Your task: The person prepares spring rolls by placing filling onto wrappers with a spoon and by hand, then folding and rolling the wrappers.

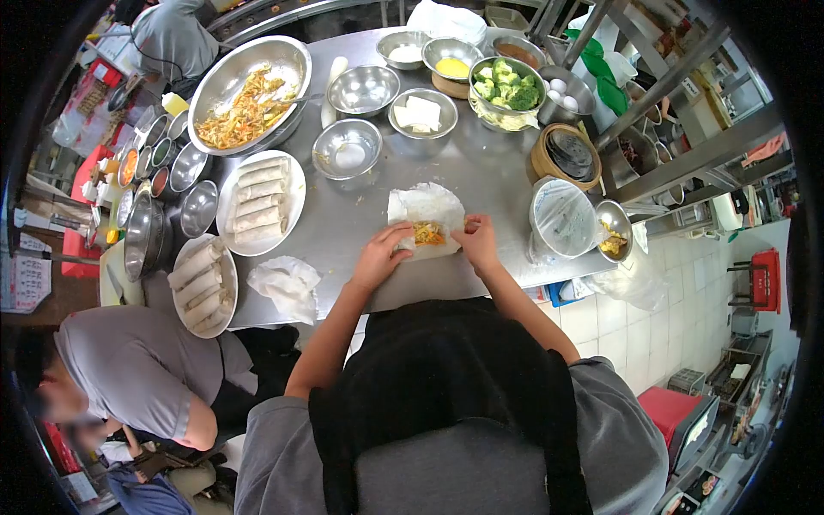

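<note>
Metal table (pixel 481 159) is standing in a kitchen, with pale floor tiles (pixel 614 322) showing to the right of both hands. From the head view, the left grip (pixel 383 255) is pinching the near-left edge of a thin white wrapper (pixel 425 203), and the right grip (pixel 476 241) is closing its fingertips on the right edge. Shredded filling (pixel 428 233) is lying on the wrapper between the two grips. Left of the left grip, a crumpled white sheet (pixel 285 286) is resting just beside an oval plate (pixel 230 296) holding pale rolls (pixel 202 287); another plate (pixel 296 193) of rolls is sitting farther forward. Beyond the grips, metal bowls are holding white blocks (pixel 422 114) and broccoli (pixel 506 86). A plastic-lined tub (pixel 562 219) is standing right of the right grip. Far left, a person in a grey shirt (pixel 142 360) is leaning near the table.
</note>
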`<state>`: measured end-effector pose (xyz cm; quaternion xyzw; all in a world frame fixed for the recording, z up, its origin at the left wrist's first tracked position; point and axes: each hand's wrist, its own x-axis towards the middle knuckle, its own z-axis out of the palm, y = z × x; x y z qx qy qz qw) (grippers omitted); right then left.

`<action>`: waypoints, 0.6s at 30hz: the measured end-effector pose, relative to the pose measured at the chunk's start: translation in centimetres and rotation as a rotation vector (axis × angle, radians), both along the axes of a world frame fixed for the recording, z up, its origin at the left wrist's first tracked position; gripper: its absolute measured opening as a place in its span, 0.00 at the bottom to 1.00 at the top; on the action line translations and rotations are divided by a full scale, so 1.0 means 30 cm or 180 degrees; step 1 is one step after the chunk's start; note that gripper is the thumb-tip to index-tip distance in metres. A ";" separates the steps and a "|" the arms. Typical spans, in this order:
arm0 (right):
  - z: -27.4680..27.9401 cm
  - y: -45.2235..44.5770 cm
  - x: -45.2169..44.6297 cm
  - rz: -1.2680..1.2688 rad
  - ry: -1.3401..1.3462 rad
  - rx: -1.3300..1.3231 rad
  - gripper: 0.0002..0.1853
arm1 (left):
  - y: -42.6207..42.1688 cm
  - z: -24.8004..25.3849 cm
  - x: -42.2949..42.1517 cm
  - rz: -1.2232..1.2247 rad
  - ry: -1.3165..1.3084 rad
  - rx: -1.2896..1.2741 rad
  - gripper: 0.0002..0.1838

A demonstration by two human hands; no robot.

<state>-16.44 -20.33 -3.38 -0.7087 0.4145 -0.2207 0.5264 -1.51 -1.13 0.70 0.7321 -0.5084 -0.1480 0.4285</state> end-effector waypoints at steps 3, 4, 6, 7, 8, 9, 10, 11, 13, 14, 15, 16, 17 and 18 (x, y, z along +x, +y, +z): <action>0.053 0.010 0.015 0.0274 0.0024 -0.0031 0.23 | -0.005 0.006 0.001 -0.0016 -0.0010 0.0002 0.25; 0.110 0.032 0.031 0.0443 0.0032 -0.0063 0.23 | -0.006 0.004 0.003 -0.0031 -0.0137 -0.0024 0.25; 0.142 0.073 0.064 0.0692 -0.0019 -0.0143 0.24 | -0.011 0.013 0.005 -0.0065 -0.0393 -0.0076 0.25; 0.142 0.092 0.077 0.0769 -0.0081 -0.0195 0.25 | -0.013 0.025 0.003 -0.0025 -0.0566 -0.0006 0.25; 0.144 0.107 0.087 0.0848 -0.0142 -0.0246 0.25 | -0.009 0.036 -0.003 0.0017 -0.0739 0.0066 0.26; 0.142 0.120 0.092 0.0909 -0.0166 -0.0152 0.25 | -0.006 0.047 -0.008 0.0061 -0.0909 0.0142 0.26; 0.142 0.129 0.096 0.0975 -0.0190 -0.0062 0.24 | -0.008 0.040 -0.007 0.0021 -0.0886 0.0127 0.26; 0.144 0.133 0.099 0.1047 -0.0219 0.0023 0.23 | -0.013 0.033 -0.004 -0.0012 -0.0867 0.0108 0.26; 0.142 0.134 0.102 0.1051 -0.0257 0.0012 0.22 | -0.018 0.032 -0.003 0.0029 -0.0816 0.0107 0.26; 0.141 0.131 0.103 0.1056 -0.0270 0.0005 0.22 | -0.019 0.031 -0.012 0.0092 -0.0776 0.0125 0.26; 0.130 0.124 0.103 0.1098 -0.0294 0.0026 0.21 | -0.021 0.034 -0.024 0.0153 -0.0734 0.0142 0.26; 0.118 0.115 0.103 0.1139 -0.0318 0.0046 0.21 | -0.023 0.036 -0.036 0.0166 -0.0765 0.0146 0.26; 0.106 0.107 0.101 0.1182 -0.0343 0.0068 0.21 | -0.022 0.038 -0.050 0.0179 -0.0797 0.0152 0.26; 0.105 0.099 0.101 0.1230 -0.0337 0.0129 0.21 | -0.021 0.038 -0.062 0.0196 -0.0830 0.0157 0.26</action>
